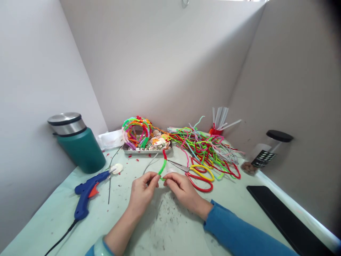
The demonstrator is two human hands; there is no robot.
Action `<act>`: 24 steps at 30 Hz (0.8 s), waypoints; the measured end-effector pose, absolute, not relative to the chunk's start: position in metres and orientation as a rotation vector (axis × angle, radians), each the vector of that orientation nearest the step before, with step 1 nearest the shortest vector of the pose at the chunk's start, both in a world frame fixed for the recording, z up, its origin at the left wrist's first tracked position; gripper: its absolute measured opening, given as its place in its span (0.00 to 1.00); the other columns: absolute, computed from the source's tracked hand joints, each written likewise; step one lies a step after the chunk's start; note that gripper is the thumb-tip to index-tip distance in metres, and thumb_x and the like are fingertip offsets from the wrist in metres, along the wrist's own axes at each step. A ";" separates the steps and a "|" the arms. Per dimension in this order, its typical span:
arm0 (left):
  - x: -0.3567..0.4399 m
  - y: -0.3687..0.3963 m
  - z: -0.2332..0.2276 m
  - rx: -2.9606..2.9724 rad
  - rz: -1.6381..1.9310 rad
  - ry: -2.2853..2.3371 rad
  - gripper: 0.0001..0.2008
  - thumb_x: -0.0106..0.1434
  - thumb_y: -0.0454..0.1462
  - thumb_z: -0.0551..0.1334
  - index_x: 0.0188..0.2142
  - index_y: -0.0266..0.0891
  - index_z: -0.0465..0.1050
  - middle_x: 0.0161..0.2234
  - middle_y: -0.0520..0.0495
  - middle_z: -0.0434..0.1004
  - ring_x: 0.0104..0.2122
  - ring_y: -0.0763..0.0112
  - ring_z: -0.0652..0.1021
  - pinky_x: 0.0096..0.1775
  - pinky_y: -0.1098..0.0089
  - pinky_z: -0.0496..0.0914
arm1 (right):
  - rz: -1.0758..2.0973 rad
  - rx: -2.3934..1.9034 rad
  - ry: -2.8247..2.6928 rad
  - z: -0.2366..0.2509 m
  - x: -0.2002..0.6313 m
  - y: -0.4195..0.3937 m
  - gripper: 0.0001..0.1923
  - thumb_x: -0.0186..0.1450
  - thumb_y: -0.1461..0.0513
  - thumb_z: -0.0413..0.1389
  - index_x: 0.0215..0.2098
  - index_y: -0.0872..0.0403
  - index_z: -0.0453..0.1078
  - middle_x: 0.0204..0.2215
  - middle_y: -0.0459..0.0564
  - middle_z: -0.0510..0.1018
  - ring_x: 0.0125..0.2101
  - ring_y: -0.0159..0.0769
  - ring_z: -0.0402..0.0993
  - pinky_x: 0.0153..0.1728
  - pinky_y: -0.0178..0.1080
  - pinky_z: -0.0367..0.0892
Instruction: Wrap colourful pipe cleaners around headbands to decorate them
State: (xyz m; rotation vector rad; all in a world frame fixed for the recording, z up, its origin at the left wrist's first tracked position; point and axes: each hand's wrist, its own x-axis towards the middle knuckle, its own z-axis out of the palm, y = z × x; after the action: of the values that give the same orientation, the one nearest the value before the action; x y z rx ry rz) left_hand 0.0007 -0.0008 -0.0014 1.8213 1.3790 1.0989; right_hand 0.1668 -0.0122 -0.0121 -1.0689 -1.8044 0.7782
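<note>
Between my two hands is a green pipe cleaner (162,167) with a red upper end. My left hand (144,186) pinches its green part between thumb and fingertips. The fingers of my right hand (179,185) are closed on the lower green end, close beside the left fingertips. Just beyond my right hand lie scissors with red handles (200,185) and a second pair with yellow handles (205,172). A thin grey strand (150,163) lies behind my left hand.
Left: a blue glue gun (86,197) with its cord and a green bottle (81,149). Behind: a metal tray (145,152) of wound rings and small pieces, and a heap of pipe cleaners (205,144). Right: glue sticks (220,117), a black-lidded jar (263,154), a black slab (282,217).
</note>
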 end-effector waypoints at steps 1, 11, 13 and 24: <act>0.000 0.000 -0.001 1.805 1.106 1.375 0.14 0.60 0.44 0.55 0.26 0.37 0.71 0.20 0.53 0.70 0.23 0.73 0.70 0.29 0.74 0.62 | 0.727 -1.066 -1.826 -0.012 0.167 -0.013 0.08 0.64 0.65 0.48 0.37 0.54 0.69 0.29 0.46 0.73 0.29 0.31 0.68 0.30 0.33 0.61; 0.003 -0.001 -0.001 1.773 1.100 1.357 0.14 0.59 0.44 0.55 0.23 0.38 0.69 0.20 0.54 0.69 0.24 0.73 0.69 0.30 0.74 0.62 | 0.356 -1.062 -1.944 -0.020 0.166 -0.012 0.05 0.65 0.64 0.48 0.33 0.54 0.65 0.27 0.48 0.70 0.28 0.33 0.66 0.29 0.35 0.59; 0.003 -0.002 -0.001 1.782 1.097 1.361 0.14 0.59 0.44 0.55 0.24 0.38 0.69 0.20 0.54 0.69 0.23 0.73 0.69 0.29 0.74 0.62 | 0.317 -1.047 -1.985 -0.021 0.166 -0.012 0.06 0.66 0.65 0.47 0.34 0.54 0.65 0.28 0.49 0.71 0.29 0.34 0.67 0.31 0.36 0.59; 0.001 0.000 0.000 1.819 1.086 1.377 0.14 0.59 0.44 0.55 0.25 0.38 0.70 0.20 0.53 0.70 0.24 0.72 0.70 0.30 0.74 0.63 | 0.540 -0.964 -1.973 -0.016 0.166 -0.015 0.09 0.66 0.66 0.46 0.30 0.54 0.65 0.26 0.46 0.70 0.27 0.31 0.66 0.30 0.33 0.60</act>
State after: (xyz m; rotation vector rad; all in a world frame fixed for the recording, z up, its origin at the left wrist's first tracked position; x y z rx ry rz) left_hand 0.0013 0.0001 -0.0001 1.8192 1.3769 1.0865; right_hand 0.1659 -0.0148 -0.0155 -0.9636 -1.9733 0.5401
